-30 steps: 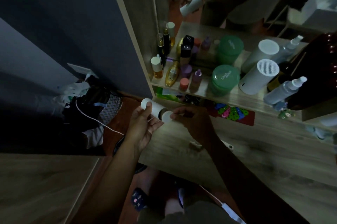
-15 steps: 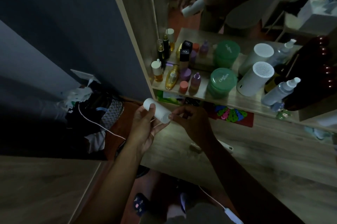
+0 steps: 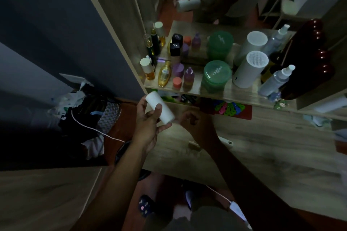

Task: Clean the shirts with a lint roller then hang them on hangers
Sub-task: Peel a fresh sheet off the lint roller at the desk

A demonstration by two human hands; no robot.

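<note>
My left hand (image 3: pixel 148 125) grips a white cylindrical lint roller refill (image 3: pixel 159 107), tilted with one end up toward the shelf. Just to its right, my right hand (image 3: pixel 195 123) hovers with fingers loosely curled, holding nothing and not touching the roll. Both hands are above the front left corner of a wooden dresser top (image 3: pixel 262 152). A mirror behind the shelf reflects the roll (image 3: pixel 188 3). No shirts or hangers are in sight.
A shelf (image 3: pixel 216 93) carries several bottles, a green jar (image 3: pixel 216 76), a white cylinder (image 3: pixel 249 69) and a spray bottle (image 3: pixel 276 80). A heap of clothes with a white cable (image 3: pixel 88 118) lies on the floor at left. A small white object (image 3: pixel 226 141) lies on the dresser.
My right hand has let go of the roll's end and moved slightly right. The left hand has tilted the roll more upright.
</note>
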